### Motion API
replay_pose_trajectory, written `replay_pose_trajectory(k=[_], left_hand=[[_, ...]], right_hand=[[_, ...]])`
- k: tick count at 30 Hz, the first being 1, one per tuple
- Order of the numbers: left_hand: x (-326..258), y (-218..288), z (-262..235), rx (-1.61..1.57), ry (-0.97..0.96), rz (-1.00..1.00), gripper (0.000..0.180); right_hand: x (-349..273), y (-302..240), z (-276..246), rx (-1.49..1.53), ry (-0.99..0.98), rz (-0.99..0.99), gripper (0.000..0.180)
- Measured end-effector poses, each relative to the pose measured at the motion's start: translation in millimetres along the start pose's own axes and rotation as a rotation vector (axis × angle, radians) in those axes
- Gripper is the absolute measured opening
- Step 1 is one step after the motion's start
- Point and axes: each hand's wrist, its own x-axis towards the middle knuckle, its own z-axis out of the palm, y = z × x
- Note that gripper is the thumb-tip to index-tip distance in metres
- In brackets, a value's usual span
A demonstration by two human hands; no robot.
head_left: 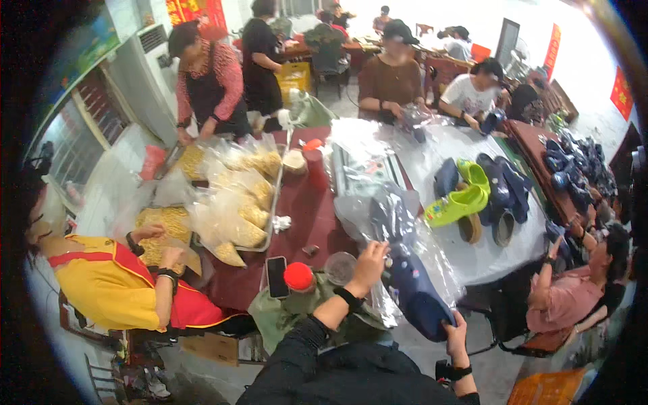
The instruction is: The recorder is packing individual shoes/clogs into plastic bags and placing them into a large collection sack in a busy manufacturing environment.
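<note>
Bags of yellow pieces point(239, 209): grouped in a tray on the dark red worktop point(297, 226), far to my left.
Phone point(277, 277): lying just beside the red-lidded jar point(298, 277).
Left hand point(368, 268): mine, fingers closed on the clear plastic bag point(439, 253).
Dark blue shoe point(420, 293): slanting between my two hands, against the bag; how much sits inside, I can't tell.
Right hand point(457, 334): mine, gripping the shoe's near end.
Lime-green clog point(453, 204): beyond the bag, among other shoes.
</note>
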Motion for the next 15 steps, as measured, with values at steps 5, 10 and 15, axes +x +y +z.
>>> replay_pose_trajectory(k=[5,10,15], left_hand=[[12,9,4,0.132,-0.067,0.119,0.024],[23,18,14,0.176,-0.076,0.208,0.026],[48,25,6,0.056,-0.042,0.042,0.026]], right_hand=[[5,-1,34,-0.142,0.105,-0.103,0.017],[39,-13,77,-0.105,0.281,-0.063,0.011],[75,-29,80,0.005,0.264,-0.132,0.017]])
